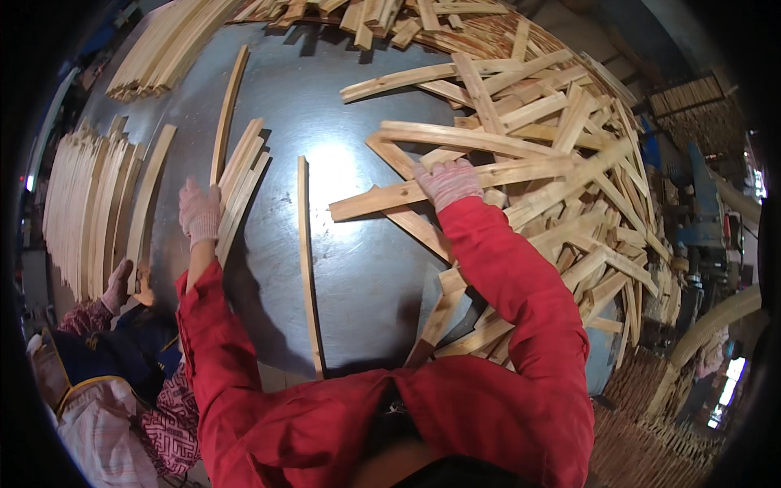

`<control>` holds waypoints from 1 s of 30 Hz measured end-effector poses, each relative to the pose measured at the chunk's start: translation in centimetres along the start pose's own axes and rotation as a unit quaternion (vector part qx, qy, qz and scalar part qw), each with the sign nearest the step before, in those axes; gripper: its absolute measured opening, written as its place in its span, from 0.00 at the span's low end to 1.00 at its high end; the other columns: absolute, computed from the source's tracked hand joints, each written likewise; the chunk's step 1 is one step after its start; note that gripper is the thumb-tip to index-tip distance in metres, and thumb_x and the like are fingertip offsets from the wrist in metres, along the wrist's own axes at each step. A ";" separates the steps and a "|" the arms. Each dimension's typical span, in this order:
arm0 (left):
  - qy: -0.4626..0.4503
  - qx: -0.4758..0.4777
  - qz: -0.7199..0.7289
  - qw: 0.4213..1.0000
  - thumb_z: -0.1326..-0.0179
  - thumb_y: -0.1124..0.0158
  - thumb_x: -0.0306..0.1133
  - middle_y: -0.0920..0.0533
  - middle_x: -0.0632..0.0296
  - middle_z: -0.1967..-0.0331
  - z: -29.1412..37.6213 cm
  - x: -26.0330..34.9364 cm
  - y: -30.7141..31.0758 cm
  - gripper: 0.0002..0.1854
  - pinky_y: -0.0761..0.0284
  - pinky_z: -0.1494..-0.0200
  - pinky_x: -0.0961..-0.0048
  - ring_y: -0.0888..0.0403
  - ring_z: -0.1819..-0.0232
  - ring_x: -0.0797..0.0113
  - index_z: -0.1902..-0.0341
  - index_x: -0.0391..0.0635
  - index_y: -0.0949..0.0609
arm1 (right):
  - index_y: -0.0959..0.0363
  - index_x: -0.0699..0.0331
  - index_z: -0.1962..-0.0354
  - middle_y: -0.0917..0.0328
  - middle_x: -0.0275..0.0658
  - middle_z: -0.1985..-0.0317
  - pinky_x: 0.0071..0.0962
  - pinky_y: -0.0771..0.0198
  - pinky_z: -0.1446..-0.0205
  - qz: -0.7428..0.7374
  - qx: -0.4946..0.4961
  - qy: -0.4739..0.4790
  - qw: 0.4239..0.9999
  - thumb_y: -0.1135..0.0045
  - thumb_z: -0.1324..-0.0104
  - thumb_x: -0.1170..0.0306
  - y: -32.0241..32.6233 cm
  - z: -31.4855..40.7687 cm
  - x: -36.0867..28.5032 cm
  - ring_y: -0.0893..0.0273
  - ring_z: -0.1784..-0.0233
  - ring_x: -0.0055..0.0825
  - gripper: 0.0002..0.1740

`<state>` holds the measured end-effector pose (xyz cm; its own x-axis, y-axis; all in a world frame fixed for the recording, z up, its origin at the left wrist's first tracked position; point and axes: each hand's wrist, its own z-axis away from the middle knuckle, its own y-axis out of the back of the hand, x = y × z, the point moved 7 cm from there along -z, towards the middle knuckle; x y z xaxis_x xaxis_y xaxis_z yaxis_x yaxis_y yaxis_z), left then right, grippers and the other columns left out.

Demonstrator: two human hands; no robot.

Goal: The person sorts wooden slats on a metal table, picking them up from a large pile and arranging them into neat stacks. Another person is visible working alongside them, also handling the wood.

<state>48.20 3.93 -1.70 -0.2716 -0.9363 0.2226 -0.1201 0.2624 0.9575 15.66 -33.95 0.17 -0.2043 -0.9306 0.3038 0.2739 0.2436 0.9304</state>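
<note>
My left hand [200, 210], in a pale pink knit glove, is over the near end of a wooden strip [230, 110] and beside a small group of strips [244, 183]; whether it grips one is unclear. My right hand [448, 180], gloved alike, lies over a wooden strip [378, 200] at the left edge of a jumbled pile of strips [537, 131], its fingers curled over the far side. Between my hands a single strip [303, 256] lies lengthwise on the metal tabletop [268, 305].
At the left stand a row of aligned strips [85, 213] and one separate strip [149, 195]. A co-worker's gloved hand [117, 287] is close to them. Another stack [171, 49] lies far left, and more loose strips [378, 18] lie along the far edge.
</note>
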 end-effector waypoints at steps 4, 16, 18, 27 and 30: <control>-0.182 0.099 0.181 0.961 0.47 0.24 0.46 0.25 0.45 0.38 10.4 12.0 8.0 0.42 0.26 0.38 0.55 0.25 0.38 0.44 0.32 0.41 0.29 | 0.30 0.48 0.42 0.17 0.35 0.58 0.40 0.28 0.45 0.048 0.025 0.086 0.995 0.53 0.31 0.69 4.1 1.5 0.3 0.17 0.50 0.34 0.20; 0.144 -0.270 0.049 0.951 0.37 0.34 0.43 0.18 0.47 0.54 37.0 2.3 3.5 0.27 0.23 0.50 0.47 0.19 0.51 0.40 0.38 0.48 0.29 | 0.33 0.48 0.34 0.23 0.45 0.38 0.43 0.30 0.33 -0.109 -0.172 -0.167 0.965 0.34 0.45 0.49 -5.4 -7.6 13.9 0.24 0.35 0.45 0.41; 0.157 -0.254 0.055 0.953 0.35 0.38 0.46 0.16 0.50 0.55 37.0 -0.6 3.5 0.22 0.22 0.49 0.49 0.18 0.51 0.44 0.41 0.52 0.25 | 0.31 0.48 0.34 0.20 0.45 0.41 0.44 0.29 0.33 -0.075 -0.222 -0.089 0.968 0.36 0.46 0.50 0.2 -2.3 7.8 0.24 0.35 0.46 0.40; 0.028 -0.123 -0.011 0.992 0.45 0.29 0.37 0.22 0.43 0.42 31.7 3.1 5.8 0.35 0.24 0.42 0.52 0.23 0.41 0.43 0.34 0.43 0.29 | 0.36 0.46 0.31 0.20 0.52 0.45 0.43 0.27 0.38 -0.232 0.022 -0.238 0.943 0.34 0.46 0.59 -0.7 10.4 21.4 0.21 0.41 0.52 0.43; -0.051 -0.040 0.094 0.993 0.44 0.29 0.42 0.26 0.44 0.37 33.0 7.0 5.0 0.39 0.32 0.33 0.54 0.27 0.36 0.45 0.30 0.42 0.31 | 0.34 0.43 0.34 0.17 0.48 0.48 0.47 0.24 0.42 -0.112 0.132 -0.352 0.920 0.32 0.40 0.58 7.8 13.9 22.3 0.19 0.45 0.49 0.36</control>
<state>14.22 6.35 -1.35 -0.3780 -0.8426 0.3835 0.0180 0.4075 0.9130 0.19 -48.99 17.02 -0.8107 -0.5813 0.0700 -0.0679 0.2122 0.9749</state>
